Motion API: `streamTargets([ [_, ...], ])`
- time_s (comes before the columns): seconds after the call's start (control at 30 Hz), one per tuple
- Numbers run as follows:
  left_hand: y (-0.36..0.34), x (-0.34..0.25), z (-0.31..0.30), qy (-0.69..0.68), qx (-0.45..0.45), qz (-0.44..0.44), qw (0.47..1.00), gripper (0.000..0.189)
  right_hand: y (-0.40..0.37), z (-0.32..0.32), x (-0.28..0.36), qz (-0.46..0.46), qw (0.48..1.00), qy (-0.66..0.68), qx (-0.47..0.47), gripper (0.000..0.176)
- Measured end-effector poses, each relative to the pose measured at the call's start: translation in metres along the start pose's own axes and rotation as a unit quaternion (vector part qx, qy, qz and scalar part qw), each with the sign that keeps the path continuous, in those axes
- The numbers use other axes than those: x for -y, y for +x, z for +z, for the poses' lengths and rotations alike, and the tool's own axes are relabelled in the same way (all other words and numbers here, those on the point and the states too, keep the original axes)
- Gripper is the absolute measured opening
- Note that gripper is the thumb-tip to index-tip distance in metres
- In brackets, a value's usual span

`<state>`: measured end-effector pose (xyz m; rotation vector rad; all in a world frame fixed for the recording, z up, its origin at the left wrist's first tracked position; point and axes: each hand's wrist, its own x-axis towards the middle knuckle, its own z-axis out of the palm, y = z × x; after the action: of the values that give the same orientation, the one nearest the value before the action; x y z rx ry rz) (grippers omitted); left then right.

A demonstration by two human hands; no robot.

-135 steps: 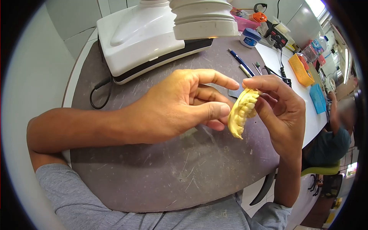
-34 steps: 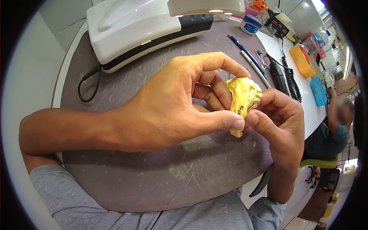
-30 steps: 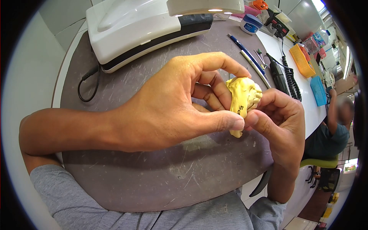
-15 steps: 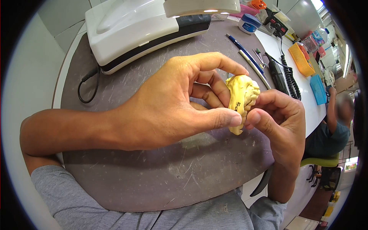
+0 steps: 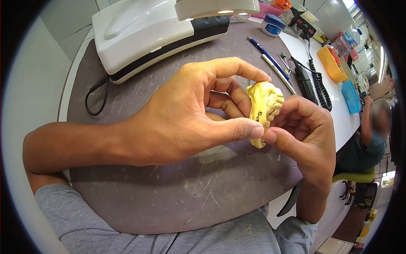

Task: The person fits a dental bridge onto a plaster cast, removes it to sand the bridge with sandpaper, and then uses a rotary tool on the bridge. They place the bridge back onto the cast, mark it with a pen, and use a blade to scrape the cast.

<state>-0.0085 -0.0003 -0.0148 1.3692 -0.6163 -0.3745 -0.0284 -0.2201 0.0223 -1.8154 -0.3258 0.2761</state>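
A yellow dental cast [image 5: 263,111] with a row of moulded teeth and dark handwritten marks on its side is held upright above the mat. My left hand [image 5: 190,114] grips it from the left, thumb on the near edge and index fingertip on the top. On the toothed side, my right hand [image 5: 302,131] has its fingers curled in, with the thumb tip and fingertips against the cast. Part of the right fingertips is hidden behind the teeth.
Beneath my hands lies a scratched brown mat [image 5: 194,194]. A white machine [image 5: 156,38] stands behind, under a lamp head [image 5: 218,8]. Pens [image 5: 270,57], a black handpiece [image 5: 304,82], a blue-lidded jar [image 5: 273,25] and baskets [image 5: 332,63] are to the right. A person [image 5: 366,139] sits farther off.
The cast has turned slightly, showing more of its teeth. My right thumb has shifted a little left along its edge, and my right fingers have opened slightly from the thumb.
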Motion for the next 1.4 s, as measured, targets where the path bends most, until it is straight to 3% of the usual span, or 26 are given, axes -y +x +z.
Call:
streamTargets([
  [0.2, 0.000, -0.001, 0.000, -0.001, 0.013, -0.003, 1.000, 0.064, -0.001, 0.001, -0.005, -0.009, 0.999, 0.025, -0.018, 0.029],
  [0.3, 0.000, -0.006, 0.002, -0.017, 0.003, -0.009, 1.000, 0.056, 0.000, -0.008, -0.007, -0.077, 0.996, -0.023, -0.049, 0.030],
  [0.4, 0.000, -0.017, -0.005, 0.033, -0.004, -0.098, 0.995, 0.037, 0.009, -0.029, -0.007, -0.133, 0.948, -0.215, -0.191, 0.020],
  [0.57, 0.004, -0.022, -0.020, 0.148, 0.008, -0.103, 0.984, 0.030, 0.036, -0.042, -0.015, -0.169, 0.916, -0.341, -0.124, 0.019],
  [0.63, 0.003, -0.026, -0.019, 0.237, -0.005, -0.112, 0.965, 0.027, 0.047, -0.037, -0.023, -0.256, 0.884, -0.388, -0.050, 0.023],
  [0.67, 0.002, -0.026, -0.019, 0.237, -0.006, -0.114, 0.965, 0.027, 0.049, -0.033, -0.019, -0.250, 0.879, -0.405, -0.021, 0.028],
  [0.73, -0.002, -0.025, -0.017, 0.395, -0.039, -0.041, 0.917, 0.026, 0.053, -0.029, -0.018, -0.247, 0.873, -0.420, -0.012, 0.030],
  [0.77, -0.003, -0.025, -0.019, 0.394, -0.044, -0.044, 0.917, 0.026, 0.055, -0.027, -0.018, -0.243, 0.867, -0.436, -0.004, 0.032],
  [0.87, -0.004, -0.020, -0.025, 0.472, -0.010, 0.096, 0.876, 0.035, 0.055, -0.022, -0.009, -0.206, 0.865, -0.457, 0.006, 0.033],
  [0.9, -0.002, -0.018, -0.028, 0.472, -0.015, 0.093, 0.877, 0.035, 0.056, -0.024, -0.008, -0.208, 0.865, -0.456, 0.012, 0.033],
  [0.97, 0.004, -0.014, -0.035, 0.587, 0.065, 0.320, 0.741, 0.039, 0.056, -0.029, -0.008, -0.166, 0.887, -0.429, 0.027, 0.037],
  [1.0, 0.007, -0.010, -0.040, 0.607, 0.105, 0.353, 0.704, 0.021, 0.055, -0.027, -0.010, -0.158, 0.924, -0.348, 0.016, 0.030],
  [1.03, 0.009, -0.005, -0.044, 0.607, 0.102, 0.352, 0.705, 0.021, 0.054, -0.027, -0.012, -0.158, 0.924, -0.349, 0.019, 0.030],
  [1.1, 0.014, 0.000, -0.046, 0.586, 0.104, 0.407, 0.693, 0.017, 0.051, -0.032, -0.014, -0.062, 0.981, -0.186, 0.013, 0.020],
  [1.23, 0.012, -0.002, -0.042, 0.576, 0.100, 0.383, 0.715, 0.015, 0.039, -0.050, -0.014, -0.046, 0.985, -0.165, 0.033, 0.018],
  [1.33, 0.012, 0.007, -0.025, 0.511, 0.078, 0.352, 0.780, 0.017, 0.025, -0.050, -0.013, -0.053, 0.987, -0.153, 0.021, 0.024],
  [1.4, 0.012, 0.010, -0.017, 0.467, 0.059, 0.301, 0.829, 0.022, 0.020, -0.045, -0.014, -0.098, 0.991, -0.075, -0.049, 0.025],
])
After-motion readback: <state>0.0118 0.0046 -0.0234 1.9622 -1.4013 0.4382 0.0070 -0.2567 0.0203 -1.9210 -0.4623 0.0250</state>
